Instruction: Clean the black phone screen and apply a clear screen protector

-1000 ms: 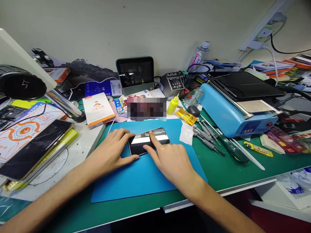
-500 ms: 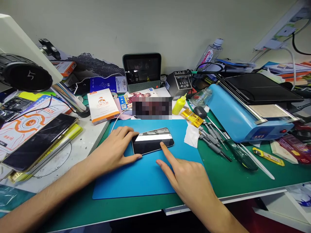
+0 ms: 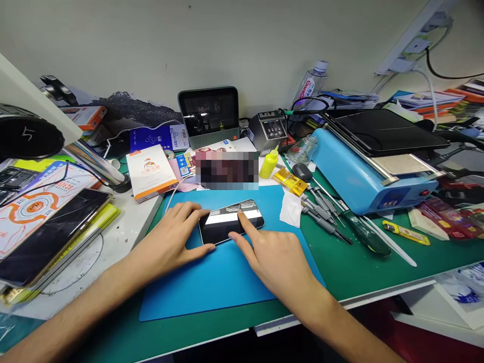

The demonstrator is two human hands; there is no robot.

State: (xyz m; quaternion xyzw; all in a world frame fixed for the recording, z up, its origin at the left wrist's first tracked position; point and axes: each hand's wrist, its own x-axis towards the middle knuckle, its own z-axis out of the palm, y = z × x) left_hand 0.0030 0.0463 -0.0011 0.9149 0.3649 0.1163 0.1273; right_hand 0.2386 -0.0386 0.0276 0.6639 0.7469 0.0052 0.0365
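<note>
A black phone (image 3: 227,224) lies screen-up on a blue mat (image 3: 212,282), its glass reflecting white bands. My left hand (image 3: 176,237) grips the phone's left end, fingers along the far edge and thumb on the near edge. My right hand (image 3: 270,257) has its index finger stretched out, the tip pressing on the screen near the middle; the other fingers are loosely curled beside the phone's near edge.
Several screwdrivers (image 3: 327,217) and a white wipe (image 3: 290,207) lie right of the mat. A blue machine (image 3: 363,179), a yellow bottle (image 3: 269,164), a small screen (image 3: 209,113) and a soldering station (image 3: 269,132) stand behind. A cracked phone (image 3: 49,234) rests at left on a white stand.
My right index finger, which had slid off the near edge of the phone half a second ago, is back on the screen. My left hand keeps its hold.
</note>
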